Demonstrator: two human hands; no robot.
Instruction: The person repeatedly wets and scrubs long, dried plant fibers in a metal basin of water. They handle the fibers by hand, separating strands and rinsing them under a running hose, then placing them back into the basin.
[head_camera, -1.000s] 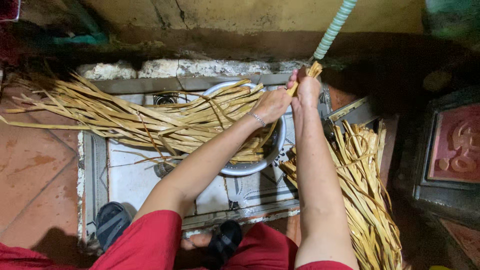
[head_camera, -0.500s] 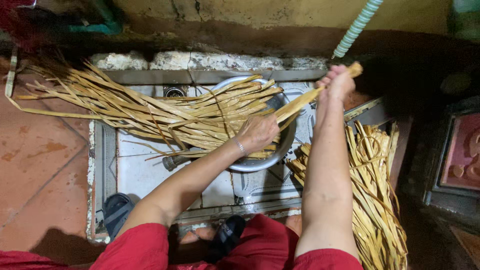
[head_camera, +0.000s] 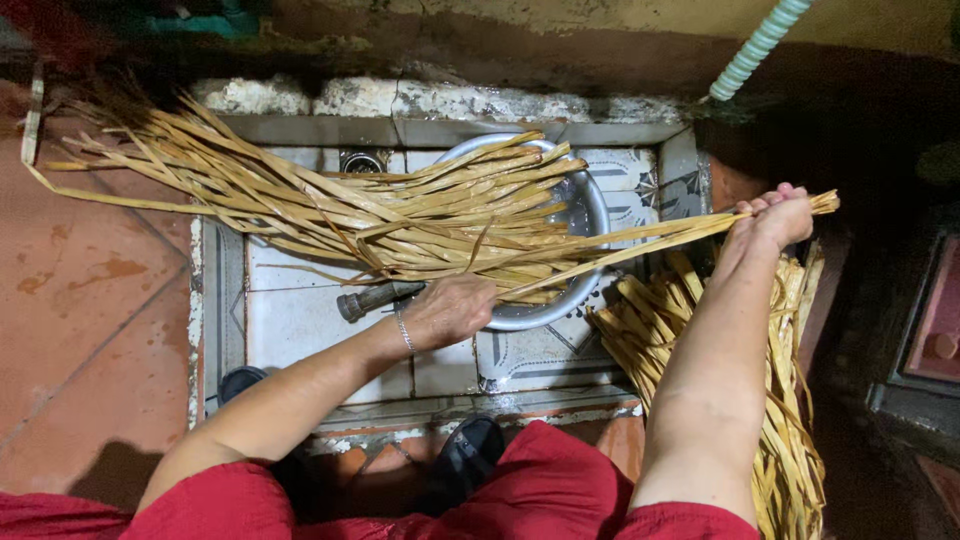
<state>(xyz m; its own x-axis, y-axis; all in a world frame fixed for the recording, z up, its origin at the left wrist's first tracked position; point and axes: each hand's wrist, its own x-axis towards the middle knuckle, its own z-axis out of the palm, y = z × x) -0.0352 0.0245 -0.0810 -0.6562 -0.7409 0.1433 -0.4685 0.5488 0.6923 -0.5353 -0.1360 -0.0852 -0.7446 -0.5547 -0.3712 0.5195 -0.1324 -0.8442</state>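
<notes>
Tiled and wet, the washing basin (head_camera: 300, 320) holds a metal bowl (head_camera: 590, 215) under a heap of pale bamboo strips (head_camera: 330, 205). I judge the work about half done — one pile (head_camera: 790, 430) already lies at 4 o'clock, the heap waits. My right hand (head_camera: 775, 222) is clamped on one strip (head_camera: 640, 240); my left hand (head_camera: 455, 308) grips its other part. Its long axis runs from 8 to 2 o'clock — the tip points to 2.

Basin (head_camera: 596, 205): sits in the tiled sink (head_camera: 300, 320), near its right edge.
Strips (head_camera: 330, 205): lie across the basin, reaching past the sink's left edge.
Second pile (head_camera: 790, 440): lies right of the sink.
</notes>
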